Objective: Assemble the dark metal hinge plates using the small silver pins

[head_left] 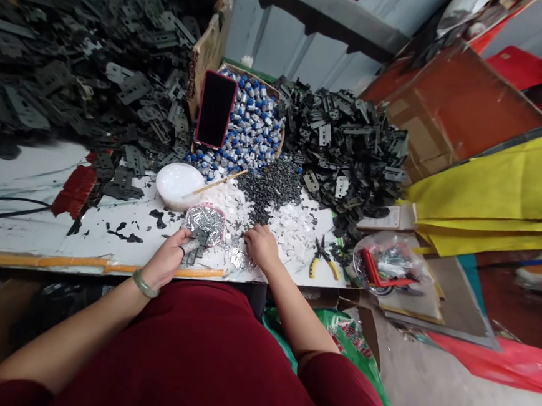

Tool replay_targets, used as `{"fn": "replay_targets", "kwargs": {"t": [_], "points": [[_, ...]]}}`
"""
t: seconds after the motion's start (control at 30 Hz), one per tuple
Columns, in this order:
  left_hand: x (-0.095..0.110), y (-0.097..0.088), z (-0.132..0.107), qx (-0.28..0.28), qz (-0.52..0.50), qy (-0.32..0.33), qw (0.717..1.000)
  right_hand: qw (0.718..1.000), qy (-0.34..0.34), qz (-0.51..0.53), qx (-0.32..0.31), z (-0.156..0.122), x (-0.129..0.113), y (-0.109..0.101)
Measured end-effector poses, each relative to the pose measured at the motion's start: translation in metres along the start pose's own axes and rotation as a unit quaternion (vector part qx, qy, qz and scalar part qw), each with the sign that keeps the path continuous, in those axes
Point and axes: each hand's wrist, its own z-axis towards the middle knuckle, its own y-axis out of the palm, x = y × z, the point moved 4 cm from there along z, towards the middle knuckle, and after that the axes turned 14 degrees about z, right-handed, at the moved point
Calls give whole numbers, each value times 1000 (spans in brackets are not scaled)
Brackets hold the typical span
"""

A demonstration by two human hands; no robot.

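Note:
My left hand (172,254) is closed around a flat dark grey bracket-like part (196,245), held low over the table's front edge. Just behind that part sits a small pink-rimmed tray (223,219) full of thin shiny metal pins. My right hand (262,247) reaches down with curled fingers among loose white plastic discs (292,233); whatever its fingertips pinch is hidden. Shiny small metal pieces (239,259) lie beside that hand. Farther back is a heap of tiny black parts (277,183).
A white bowl (179,182) with a thin wooden stick (220,182) stands left of centre. Behind are a phone (216,109), blue-and-silver small motors (258,124) and heaps of dark brackets (346,140). Yellow-handled pliers (323,260) and a clear bag of tools (388,265) lie right.

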Motion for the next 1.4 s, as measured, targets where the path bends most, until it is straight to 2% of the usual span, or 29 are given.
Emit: {"fn": "replay_targets", "kwargs": {"t": [0.1,0.17,0.27,0.33,0.4,0.53,0.67,0.77,0.87,0.97,1.07,1.2,1.27,1.4], "points": [[-1,5,0,-9,10,10,1000,1000,-5,-21,-6,-1,2,4],[-1,7,-2,-11,18,9,1000,1000,-3,16,12,-1,-1,4],[-2,13,-4,-18,44,3,999,985,-1,169,27,-4,-16,5],[-1,17,-6,-25,62,11,998,962,-30,270,3,-8,-35,8],[0,21,-8,-31,72,24,997,949,-69,306,-23,-13,-55,12],[-2,20,-9,-28,67,21,997,959,-89,267,-18,-20,-77,16],[-8,16,-8,-47,43,-10,998,960,-118,252,-40,-22,-77,19],[-9,15,-7,-51,36,-33,997,960,-114,249,-54,-16,-60,20],[-9,15,-6,-43,43,-39,997,993,-33,115,24,-4,-31,15],[-11,14,-5,-43,62,-37,996,998,11,9,55,2,-17,13],[-13,13,-5,-44,77,-24,996,996,12,75,51,0,-25,14],[-11,13,-7,-44,86,9,995,968,-17,248,-26,-10,-55,18],[-9,14,-9,-47,92,13,995,965,-38,254,-50,-14,-69,19],[-8,13,-13,-51,105,3,993,977,-36,204,-41,-19,-81,19]]}}
